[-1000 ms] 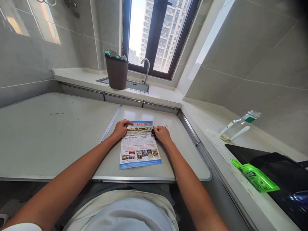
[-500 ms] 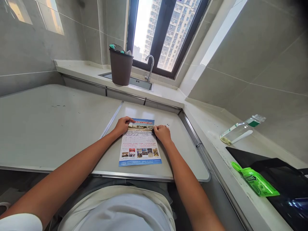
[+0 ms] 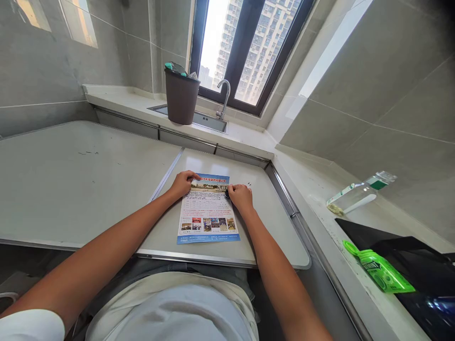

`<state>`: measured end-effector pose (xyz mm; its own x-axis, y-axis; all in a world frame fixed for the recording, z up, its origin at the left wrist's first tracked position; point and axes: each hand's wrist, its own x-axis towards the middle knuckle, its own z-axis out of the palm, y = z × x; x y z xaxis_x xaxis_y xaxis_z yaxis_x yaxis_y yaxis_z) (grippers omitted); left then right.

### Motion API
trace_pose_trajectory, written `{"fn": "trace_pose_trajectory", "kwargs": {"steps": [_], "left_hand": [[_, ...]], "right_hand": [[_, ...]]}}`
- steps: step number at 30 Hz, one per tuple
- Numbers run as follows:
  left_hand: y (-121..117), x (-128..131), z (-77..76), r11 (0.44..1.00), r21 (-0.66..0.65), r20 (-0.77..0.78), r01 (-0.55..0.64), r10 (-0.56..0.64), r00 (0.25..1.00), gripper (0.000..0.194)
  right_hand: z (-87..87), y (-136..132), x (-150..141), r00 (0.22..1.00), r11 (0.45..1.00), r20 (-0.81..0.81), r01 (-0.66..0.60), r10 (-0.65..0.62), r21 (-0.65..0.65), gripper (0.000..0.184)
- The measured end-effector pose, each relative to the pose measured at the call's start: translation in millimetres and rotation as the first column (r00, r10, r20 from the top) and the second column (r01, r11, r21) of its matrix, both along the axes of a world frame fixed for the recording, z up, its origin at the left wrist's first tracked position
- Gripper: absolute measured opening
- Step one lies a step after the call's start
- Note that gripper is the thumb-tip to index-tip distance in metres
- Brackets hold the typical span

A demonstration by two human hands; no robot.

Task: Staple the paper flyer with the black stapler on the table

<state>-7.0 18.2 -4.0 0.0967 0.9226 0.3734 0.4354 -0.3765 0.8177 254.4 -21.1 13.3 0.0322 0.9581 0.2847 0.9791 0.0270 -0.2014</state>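
A printed flyer (image 3: 209, 203) with blue bands, red lettering and a row of small photos lies flat on the white folding table (image 3: 152, 156). At its upper left corner my left hand (image 3: 183, 183) has its fingers curled over the edge, holding it against the tabletop. My right hand (image 3: 241, 196) is closed beside the flyer's upper right edge. Its thumb and fingers pinch a small black object (image 3: 227, 193) over that edge; most of it is hidden, so its kind cannot be made out.
A brown bin (image 3: 182, 97) stands by the sink (image 3: 213, 123) and tap (image 3: 223, 97) on the back counter. On the right counter are a clear bottle (image 3: 360, 194) lying tilted, a green pouch (image 3: 386, 272) and a black glossy panel (image 3: 419, 265). Small dark bits (image 3: 249, 183) lie near my right hand.
The camera view has shifted slightly. Both hands keep nearly the same places on the flyer, and the black object stays at its right edge.
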Motion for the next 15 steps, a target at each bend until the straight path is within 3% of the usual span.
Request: {"fn": "trace_pose_trajectory", "kwargs": {"steps": [15], "left_hand": [[2.5, -0.7, -4.9, 1.000, 0.022, 0.006, -0.007, 0.006, 1.000, 0.033]], "right_hand": [[3.9, -4.3, -6.4, 0.998, 0.998, 0.002, 0.058, -0.058, -0.027, 0.049]]}}
